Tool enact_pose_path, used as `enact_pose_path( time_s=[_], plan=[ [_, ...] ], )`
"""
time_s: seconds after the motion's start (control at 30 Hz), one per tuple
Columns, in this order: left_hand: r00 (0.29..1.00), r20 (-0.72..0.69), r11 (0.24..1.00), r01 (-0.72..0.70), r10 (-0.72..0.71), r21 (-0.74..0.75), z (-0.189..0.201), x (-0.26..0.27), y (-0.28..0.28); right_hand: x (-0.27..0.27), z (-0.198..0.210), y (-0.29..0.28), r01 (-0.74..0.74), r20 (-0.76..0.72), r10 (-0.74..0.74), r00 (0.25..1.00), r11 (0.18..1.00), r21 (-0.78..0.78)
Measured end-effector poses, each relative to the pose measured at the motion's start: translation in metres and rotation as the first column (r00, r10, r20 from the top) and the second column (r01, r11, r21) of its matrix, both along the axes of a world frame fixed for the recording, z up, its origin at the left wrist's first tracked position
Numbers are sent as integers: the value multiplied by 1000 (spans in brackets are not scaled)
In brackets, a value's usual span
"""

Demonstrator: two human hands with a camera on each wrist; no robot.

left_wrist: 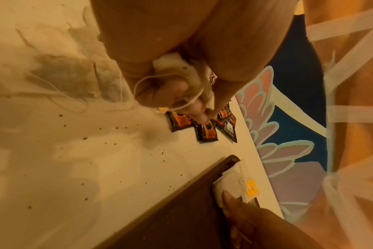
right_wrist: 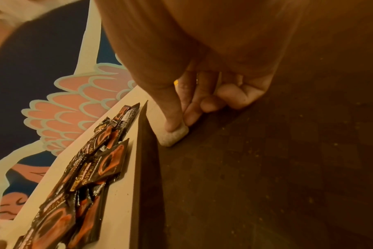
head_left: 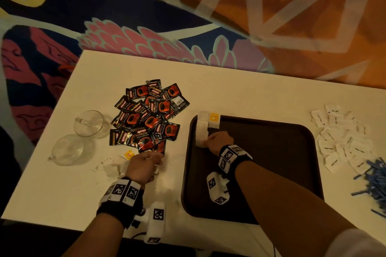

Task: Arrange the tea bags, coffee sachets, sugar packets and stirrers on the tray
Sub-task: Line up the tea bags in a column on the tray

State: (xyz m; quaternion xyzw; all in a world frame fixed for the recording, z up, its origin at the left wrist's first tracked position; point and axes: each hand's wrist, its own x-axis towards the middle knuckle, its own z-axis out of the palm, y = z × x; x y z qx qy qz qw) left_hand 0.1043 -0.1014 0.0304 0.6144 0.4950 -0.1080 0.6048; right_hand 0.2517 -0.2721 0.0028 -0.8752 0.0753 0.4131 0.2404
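A dark brown tray (head_left: pixel 282 152) lies on the white table (head_left: pixel 62 183). At its far left corner lie two tea bags, one with a yellow tag (head_left: pixel 213 119). My right hand (head_left: pixel 217 142) pinches the near end of the other tea bag (head_left: pixel 201 131), thumb and forefinger on it (right_wrist: pixel 175 136). My left hand (head_left: pixel 144 166) grips a tea bag (left_wrist: pixel 181 70) with its string (left_wrist: pixel 189 101) looped over the fingers, beside more tea bags (head_left: pixel 116 166) on the table. Black and red coffee sachets (head_left: pixel 146 112) are piled left of the tray. White sugar packets (head_left: pixel 340 140) and blue stirrers (head_left: pixel 373 183) lie to its right.
Two clear glass cups (head_left: pixel 89 123) (head_left: pixel 69 150) stand at the table's left. Loose tea crumbs (left_wrist: pixel 109 143) dot the table near my left hand. A patterned carpet (head_left: pixel 146 27) lies beyond the table's far edge.
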Motion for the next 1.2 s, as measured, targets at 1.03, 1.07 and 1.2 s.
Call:
enact_pose_path(
  time_s=[1.03,1.07,1.2],
  plan=[
    [979,202,908,64,23,-414,53,55,-122,-37,88,-96,-296,420,39,907,768,568],
    [980,201,921,70,9,-384,54,54,-125,-35,89,-100,-258,402,0,916,767,587],
    [937,318,989,150,-144,4,54,50,-133,-28,91,-116,-182,382,-70,922,791,584]
  ],
)
